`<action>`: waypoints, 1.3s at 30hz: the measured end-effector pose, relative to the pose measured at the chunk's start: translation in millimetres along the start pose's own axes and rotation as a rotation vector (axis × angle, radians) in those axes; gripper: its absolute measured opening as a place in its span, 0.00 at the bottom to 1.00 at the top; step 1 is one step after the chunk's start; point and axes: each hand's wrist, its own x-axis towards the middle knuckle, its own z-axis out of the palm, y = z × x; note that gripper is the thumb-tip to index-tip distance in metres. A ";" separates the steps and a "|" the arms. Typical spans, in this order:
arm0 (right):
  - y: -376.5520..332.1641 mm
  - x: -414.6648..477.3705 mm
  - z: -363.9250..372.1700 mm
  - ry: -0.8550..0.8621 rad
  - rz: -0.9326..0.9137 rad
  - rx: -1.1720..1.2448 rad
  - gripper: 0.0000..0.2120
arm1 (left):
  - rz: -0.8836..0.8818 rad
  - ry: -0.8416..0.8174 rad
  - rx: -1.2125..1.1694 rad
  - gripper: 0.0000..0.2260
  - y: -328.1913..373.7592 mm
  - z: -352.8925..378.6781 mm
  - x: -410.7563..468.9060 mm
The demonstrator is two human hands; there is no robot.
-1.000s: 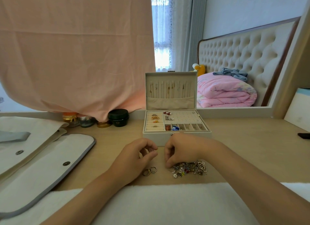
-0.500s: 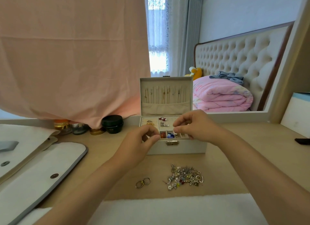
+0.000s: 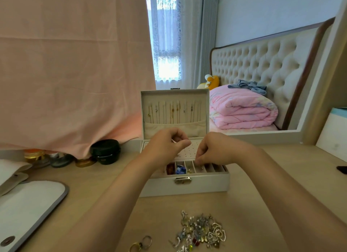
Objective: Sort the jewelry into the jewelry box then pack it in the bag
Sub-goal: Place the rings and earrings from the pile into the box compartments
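The open grey-white jewelry box (image 3: pixel 206 185) stands mid-table, its lid upright with several thin necklaces (image 3: pixel 172 112) hanging inside. My left hand (image 3: pixel 167 145) hovers over the earring panel with thumb pressed against curled fingers, pinching something too small to make out. My right hand (image 3: pixel 214 150) reaches down into a front compartment, fingertips pinching a tiny piece. A heap of mixed jewelry (image 3: pixel 201 231) lies on the table in front of the box, and two rings (image 3: pixel 140 243) lie to its left. The white bag (image 3: pixel 28 204) with grey trim lies at the left.
Small jars and a black pot (image 3: pixel 106 151) stand behind the bag, under a hanging pink cloth (image 3: pixel 75 73). A mirror behind the box reflects a bed. A dark object (image 3: pixel 342 169) lies at the right table edge. A white cloth covers the near edge.
Both hands rose from the pile on the table to the box. The right hand has now dipped into a front compartment, and the left has shifted right over the earring panel.
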 end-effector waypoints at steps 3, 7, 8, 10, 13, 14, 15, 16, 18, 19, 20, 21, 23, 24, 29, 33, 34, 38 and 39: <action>3.0 4.2 -5.0 -0.030 -0.028 0.008 0.05 | 0.017 -0.019 0.020 0.02 -1.1 3.8 10.7; 7.7 9.2 -9.4 0.127 -0.097 0.154 0.03 | 0.016 -0.017 -0.009 0.01 -8.0 2.8 16.8; 8.9 12.2 -8.6 0.194 -0.124 0.199 0.04 | 0.003 -0.009 -0.044 0.02 -9.0 1.1 17.3; 7.9 17.3 -4.9 0.294 -0.169 0.285 0.07 | -0.042 0.012 -0.137 0.04 -10.0 -2.6 19.0; 0.6 21.8 2.9 0.366 -0.227 0.411 0.10 | -0.091 0.043 -0.240 0.07 -9.8 -6.9 20.4; -1.4 22.6 5.0 0.387 -0.239 0.432 0.11 | -0.097 0.045 -0.266 0.07 -9.2 -7.8 20.2; -3.1 23.1 6.6 0.403 -0.249 0.450 0.11 | -0.098 0.044 -0.288 0.07 -8.3 -8.4 19.8; -3.7 23.5 7.9 0.418 -0.259 0.471 0.10 | -0.097 0.042 -0.304 0.07 -7.7 -8.8 19.2; -3.4 24.2 8.9 0.444 -0.267 0.513 0.09 | -0.096 0.048 -0.325 0.08 -6.0 -8.6 18.1; -2.9 24.1 8.8 0.454 -0.264 0.530 0.08 | -0.099 0.054 -0.331 0.08 -5.3 -8.7 18.0; -2.4 23.8 8.6 0.466 -0.259 0.541 0.07 | -0.099 0.057 -0.332 0.08 -4.9 -9.0 18.1; -2.3 23.4 8.3 0.479 -0.254 0.552 0.06 | -0.096 0.053 -0.328 0.08 -4.4 -9.7 18.0; -1.8 23.0 8.0 0.511 -0.251 0.576 0.05 | -0.084 0.035 -0.313 0.06 -3.4 -10.7 18.1; -1.8 23.2 8.3 0.526 -0.250 0.588 0.05 | -0.080 0.032 -0.311 0.05 -3.0 -11.1 18.3; -5.1 25.7 13.4 0.557 -0.236 0.602 0.08 | -0.088 0.117 -0.359 0.03 -3.6 -12.1 18.8; -3.5 28.6 17.3 0.609 -0.204 0.622 0.06 | -0.058 0.108 -0.303 0.04 -6.2 -11.9 20.2; -1.4 29.6 17.8 0.625 -0.191 0.620 0.05 | -0.035 0.088 -0.249 0.05 -7.3 -10.7 20.2; 12.1 33.4 18.4 0.645 -0.113 0.578 0.04 | 0.016 0.028 0.083 0.09 -17.8 -8.4 18.6; 15.3 34.2 19.1 0.641 -0.091 0.561 0.04 | 0.010 0.014 0.140 0.10 -21.5 -9.5 18.8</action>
